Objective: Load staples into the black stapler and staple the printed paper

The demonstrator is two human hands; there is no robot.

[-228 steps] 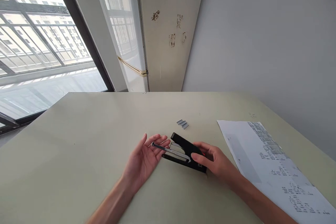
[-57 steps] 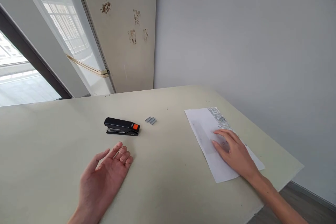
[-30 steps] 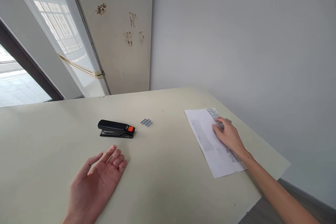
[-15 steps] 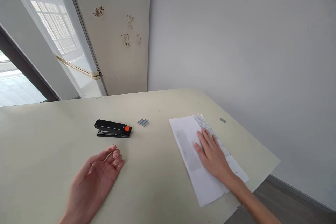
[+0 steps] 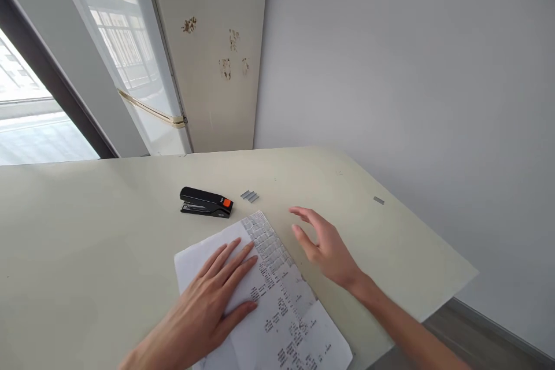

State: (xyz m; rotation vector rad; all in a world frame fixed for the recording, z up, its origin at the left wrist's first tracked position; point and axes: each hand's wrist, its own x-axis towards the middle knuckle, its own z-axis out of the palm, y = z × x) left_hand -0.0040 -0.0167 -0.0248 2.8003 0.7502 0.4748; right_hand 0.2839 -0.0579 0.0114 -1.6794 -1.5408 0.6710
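Observation:
A stack of white paper sheets [image 5: 299, 324] lies on the table before me, with printed text and a band of staples along its upper right edge. Flat on top of it rests my left hand [image 5: 212, 295], fingers spread. To the right of the sheets, my right hand [image 5: 321, 245] hovers above the table, fingers apart and nothing in them. Beyond the paper sits a black stapler [image 5: 206, 202] with an orange patch at its right end. Several short strips of staples [image 5: 250, 196] lie just right of the stapler.
One more staple strip [image 5: 378, 200] lies near the table's right edge. The pale table [image 5: 87, 243] meets a grey wall [image 5: 390, 69] on the right. A refrigerator [image 5: 212, 104] with brown marks stands behind the table.
The paper has moved left and nearer to me. My left hand has turned palm down onto it, while my right hand has lifted off it. The view has shifted slightly.

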